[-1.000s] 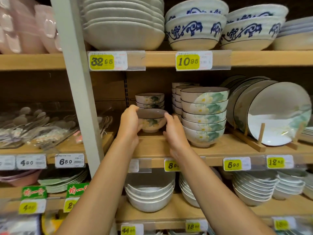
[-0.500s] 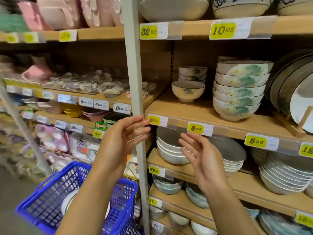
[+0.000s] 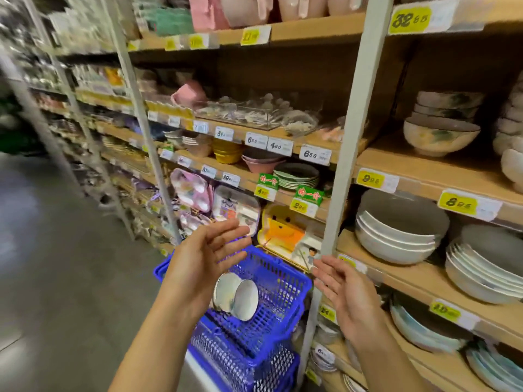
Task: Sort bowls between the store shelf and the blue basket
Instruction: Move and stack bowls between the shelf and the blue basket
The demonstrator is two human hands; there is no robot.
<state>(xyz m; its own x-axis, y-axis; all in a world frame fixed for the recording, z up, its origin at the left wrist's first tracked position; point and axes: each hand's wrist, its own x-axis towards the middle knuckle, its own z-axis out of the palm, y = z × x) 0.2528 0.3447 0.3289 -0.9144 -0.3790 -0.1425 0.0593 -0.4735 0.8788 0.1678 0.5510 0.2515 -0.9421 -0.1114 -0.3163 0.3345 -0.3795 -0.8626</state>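
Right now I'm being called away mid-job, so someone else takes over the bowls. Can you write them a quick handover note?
Left hand: open, empty, above the basket.
Right hand: open, empty, beside the post.
Things: two bowls lie tilted in the basket; a flowered bowl stands on the shelf in front of its stack.
Done: that flowered bowl looks shelved.
Left: probably the two bowls in the basket go to the shelf next.
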